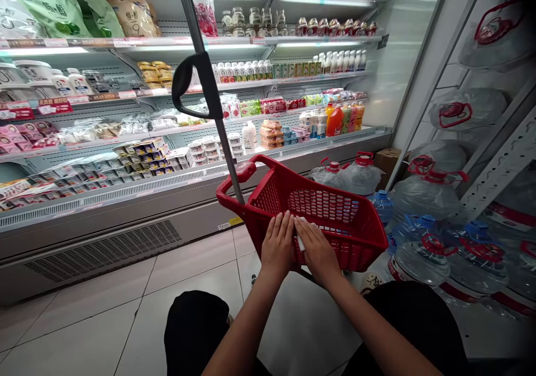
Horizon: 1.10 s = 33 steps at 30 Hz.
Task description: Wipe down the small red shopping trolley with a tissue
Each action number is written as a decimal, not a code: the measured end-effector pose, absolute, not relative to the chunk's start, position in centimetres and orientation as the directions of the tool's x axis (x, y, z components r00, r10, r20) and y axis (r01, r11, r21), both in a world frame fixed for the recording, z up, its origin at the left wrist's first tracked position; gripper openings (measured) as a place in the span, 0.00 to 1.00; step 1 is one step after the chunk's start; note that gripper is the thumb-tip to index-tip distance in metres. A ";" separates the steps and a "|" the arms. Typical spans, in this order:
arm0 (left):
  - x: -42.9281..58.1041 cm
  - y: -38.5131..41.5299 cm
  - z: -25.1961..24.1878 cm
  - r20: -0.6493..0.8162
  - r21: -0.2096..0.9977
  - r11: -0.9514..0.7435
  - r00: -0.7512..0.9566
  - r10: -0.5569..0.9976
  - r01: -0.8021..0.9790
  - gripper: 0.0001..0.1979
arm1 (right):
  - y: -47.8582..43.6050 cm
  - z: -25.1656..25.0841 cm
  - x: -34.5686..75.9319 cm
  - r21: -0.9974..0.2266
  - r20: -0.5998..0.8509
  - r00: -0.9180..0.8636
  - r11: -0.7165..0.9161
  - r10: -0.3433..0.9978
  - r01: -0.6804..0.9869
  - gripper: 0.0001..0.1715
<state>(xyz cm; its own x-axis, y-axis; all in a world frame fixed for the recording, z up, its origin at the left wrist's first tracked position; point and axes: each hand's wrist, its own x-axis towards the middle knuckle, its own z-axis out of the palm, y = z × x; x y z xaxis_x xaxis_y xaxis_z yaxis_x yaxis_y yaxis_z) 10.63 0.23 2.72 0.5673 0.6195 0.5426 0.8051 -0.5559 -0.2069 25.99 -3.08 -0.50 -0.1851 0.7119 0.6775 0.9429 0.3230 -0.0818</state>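
A red plastic basket [355, 236] with a perforated wall and a tall grey pole handle [228, 153] stands on the tiled floor. My left hand [277, 245] lies against the near side of the basket, its fingers stretched out and pointing away from me. Beside it, my right hand [317, 247] also has its fingers extended. A white cloth or tissue [300, 242] shows under the right hand, between it and the basket wall. The fingertips of both hands are close together near the basket's rim.
A refrigerated display [159, 189] with stocked shelves runs across the back. Large water bottles [419, 259] stand at the right beside a metal rack. My bent knees [195, 331] are at either side of my arms, over the tiled floor [184, 270].
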 end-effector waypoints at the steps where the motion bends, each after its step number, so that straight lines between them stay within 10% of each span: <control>1: 10.5 0.3 2.7 0.541 -0.201 -0.557 0.565 0.623 0.806 0.40 | -3.4 -0.5 26.4 -0.071 0.674 -0.195 0.325 0.712 0.943 0.54; 33: 12.8 -0.5 1.5 0.561 -0.195 -0.582 0.576 0.595 0.790 0.39 | -7.8 -2.4 33.3 -0.073 0.662 -0.087 0.180 0.744 0.981 0.55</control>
